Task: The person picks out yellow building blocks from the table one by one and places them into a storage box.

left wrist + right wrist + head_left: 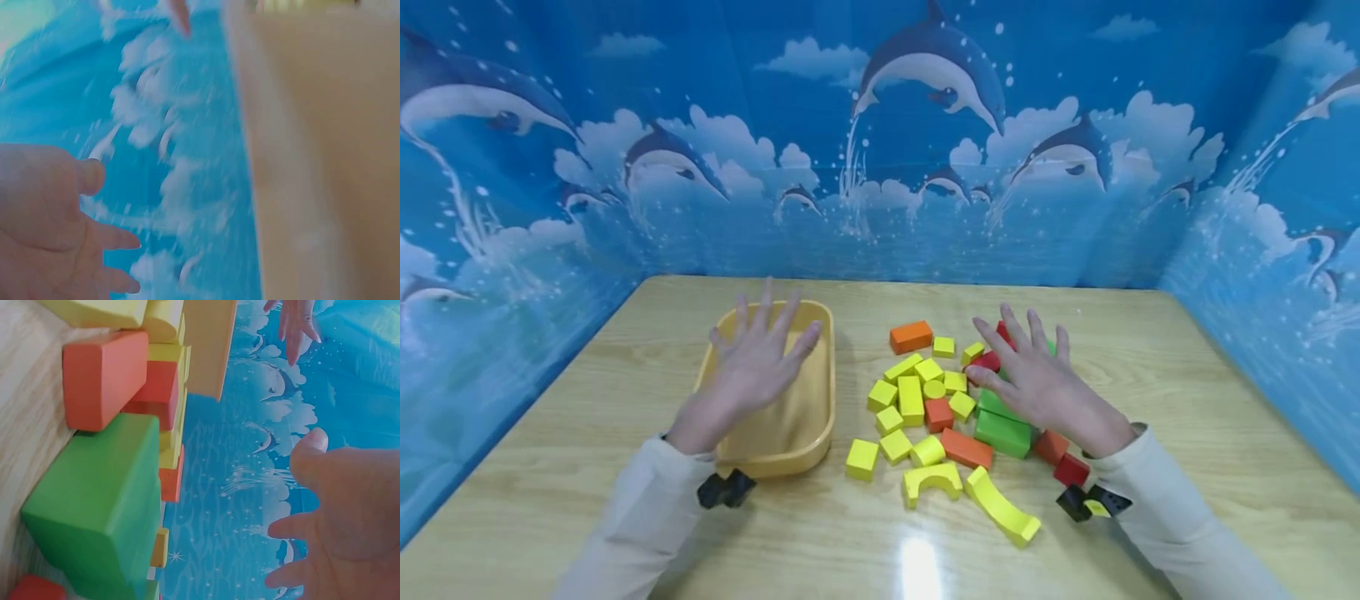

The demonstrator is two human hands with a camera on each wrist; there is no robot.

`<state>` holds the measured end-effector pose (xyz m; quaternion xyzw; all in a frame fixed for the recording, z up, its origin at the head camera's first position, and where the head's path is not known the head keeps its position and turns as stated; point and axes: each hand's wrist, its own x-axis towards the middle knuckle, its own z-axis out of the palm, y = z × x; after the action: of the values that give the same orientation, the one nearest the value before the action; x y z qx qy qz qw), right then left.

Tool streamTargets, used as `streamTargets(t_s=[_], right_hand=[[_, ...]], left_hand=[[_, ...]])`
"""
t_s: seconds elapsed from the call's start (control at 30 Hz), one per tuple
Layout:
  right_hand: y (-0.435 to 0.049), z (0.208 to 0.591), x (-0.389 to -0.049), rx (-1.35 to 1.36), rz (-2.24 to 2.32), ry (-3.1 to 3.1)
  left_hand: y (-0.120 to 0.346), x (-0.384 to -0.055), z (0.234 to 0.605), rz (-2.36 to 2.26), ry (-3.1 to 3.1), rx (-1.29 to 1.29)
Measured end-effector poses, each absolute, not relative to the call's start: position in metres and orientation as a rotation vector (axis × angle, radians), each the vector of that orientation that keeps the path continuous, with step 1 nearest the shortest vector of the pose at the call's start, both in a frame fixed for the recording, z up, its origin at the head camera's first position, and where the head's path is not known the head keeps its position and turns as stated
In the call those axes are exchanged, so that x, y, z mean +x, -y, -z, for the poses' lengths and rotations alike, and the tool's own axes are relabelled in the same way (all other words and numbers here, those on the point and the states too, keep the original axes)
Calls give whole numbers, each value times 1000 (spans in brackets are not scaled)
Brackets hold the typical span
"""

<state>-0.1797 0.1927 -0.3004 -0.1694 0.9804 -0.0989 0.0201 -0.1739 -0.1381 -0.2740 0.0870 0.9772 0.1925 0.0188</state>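
Observation:
My left hand (754, 367) is spread with straight fingers above a pale yellow plastic bin (797, 417) and holds nothing. Over the right side of a group of toy blocks, my right hand (1037, 379) also has its fingers spread, with nothing in it. Below and beside it lie green blocks (1003, 435), red blocks (1071, 471) and an orange-red block (966, 448). Yellow blocks (911, 400) fill the left of the group, among them a yellow arch (932, 480) and a curved yellow piece (1002, 507). The right wrist view shows a large green block (94, 500) close up.
All of it stands on a light wooden table (587, 400). A blue curtain with dolphins (880, 225) borders the table at the back and sides. An orange block (911, 337) lies at the far edge of the group, right of the bin.

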Motion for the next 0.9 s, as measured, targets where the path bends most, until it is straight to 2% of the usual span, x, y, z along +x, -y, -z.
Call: streamTargets(t_s=[0.2,0.47,0.63,0.9], right_hand=[[-191,300,-172,-557,278,-3049],[-191,301,-155,-648,267,-3150],[-191,303,-140,-728,372,-3008],[-196,320,-112,-681,343,-2741]], left_hand=[[188,-173,265,-697,-3004,221],[234,-178,299,-935,-2848,314],[242,-179,330,-1262,-2759,254],[239,-185,353,-1858,-2355,-58]])
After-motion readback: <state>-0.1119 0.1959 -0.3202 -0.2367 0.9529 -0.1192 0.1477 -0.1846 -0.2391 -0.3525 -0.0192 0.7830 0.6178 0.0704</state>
